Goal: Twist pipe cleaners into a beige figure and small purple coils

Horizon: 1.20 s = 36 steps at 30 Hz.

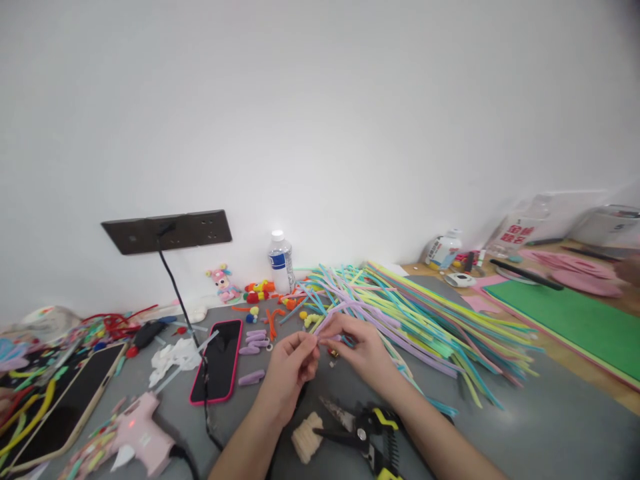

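Note:
My left hand [293, 363] and my right hand [359, 347] meet over the grey table [540, 427], fingers pinched together. Between them runs a lilac pipe cleaner [327, 321] that both hands grip; its far end leads toward the big pile of pastel pipe cleaners [425, 317] spread behind my right hand. Just under my wrists lie black-and-yellow pliers [367, 430] and a cream fuzzy piece [306, 437]. A few short purple fuzzy pieces [254, 340] sit left of my left hand.
A pink-cased phone [217, 360], a pink glue gun [137, 433] with its black cable, a second phone [70, 403], a water bottle [281, 261], small fuzzy figures [225, 283], a wall socket strip [167, 231] and green and pink foam sheets [575, 320] surround the spot.

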Each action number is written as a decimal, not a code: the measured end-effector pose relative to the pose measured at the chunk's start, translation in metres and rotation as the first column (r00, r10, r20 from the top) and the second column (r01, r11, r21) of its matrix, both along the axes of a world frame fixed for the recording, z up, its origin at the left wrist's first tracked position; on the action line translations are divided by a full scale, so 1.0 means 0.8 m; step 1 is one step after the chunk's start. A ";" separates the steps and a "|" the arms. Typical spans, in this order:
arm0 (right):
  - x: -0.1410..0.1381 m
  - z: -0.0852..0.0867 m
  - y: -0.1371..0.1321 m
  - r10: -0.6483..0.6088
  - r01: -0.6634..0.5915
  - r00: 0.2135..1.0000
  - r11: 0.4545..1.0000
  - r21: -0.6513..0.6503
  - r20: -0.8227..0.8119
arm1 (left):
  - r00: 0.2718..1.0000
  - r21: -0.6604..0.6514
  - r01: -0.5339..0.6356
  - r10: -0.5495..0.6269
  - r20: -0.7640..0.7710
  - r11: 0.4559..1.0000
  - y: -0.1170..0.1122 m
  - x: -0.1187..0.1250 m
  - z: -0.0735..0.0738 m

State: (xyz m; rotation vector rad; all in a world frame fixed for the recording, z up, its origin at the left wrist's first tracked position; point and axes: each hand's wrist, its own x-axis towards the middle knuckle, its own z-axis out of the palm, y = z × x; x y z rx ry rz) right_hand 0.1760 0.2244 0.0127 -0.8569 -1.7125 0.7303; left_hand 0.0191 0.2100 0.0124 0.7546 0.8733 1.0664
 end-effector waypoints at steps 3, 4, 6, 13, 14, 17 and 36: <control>-0.004 0.002 -0.004 -0.021 0.020 0.999 1.000 -0.010 -0.044 | 1.000 0.040 -0.024 0.025 -0.007 0.999 -0.002 0.002 0.000; -0.005 0.002 -0.005 -0.028 0.027 0.998 0.999 -0.016 -0.052 | 0.999 0.061 -0.040 0.041 -0.015 0.997 -0.003 0.003 -0.001; -0.005 0.002 -0.005 -0.029 0.026 0.997 0.999 -0.043 -0.069 | 0.997 0.099 -0.072 0.075 -0.028 0.993 -0.005 0.005 -0.003; 0.003 0.000 0.005 0.075 -0.127 0.983 0.937 -0.326 -0.167 | 0.984 0.146 -0.061 0.084 -0.156 0.987 -0.003 0.003 -0.006; 0.004 0.000 0.006 0.088 -0.152 0.977 0.926 -0.346 -0.194 | 0.982 0.147 -0.033 0.059 -0.179 0.989 -0.001 0.001 -0.005; 0.010 -0.001 0.008 0.145 -0.221 0.967 0.888 -0.404 -0.210 | 0.976 0.162 0.067 -0.031 -0.218 0.985 0.004 -0.005 -0.002; 0.020 -0.005 0.013 0.216 -0.417 0.882 0.772 -0.479 -0.420 | 0.898 0.181 0.225 -0.132 -0.420 0.957 0.008 -0.017 -0.004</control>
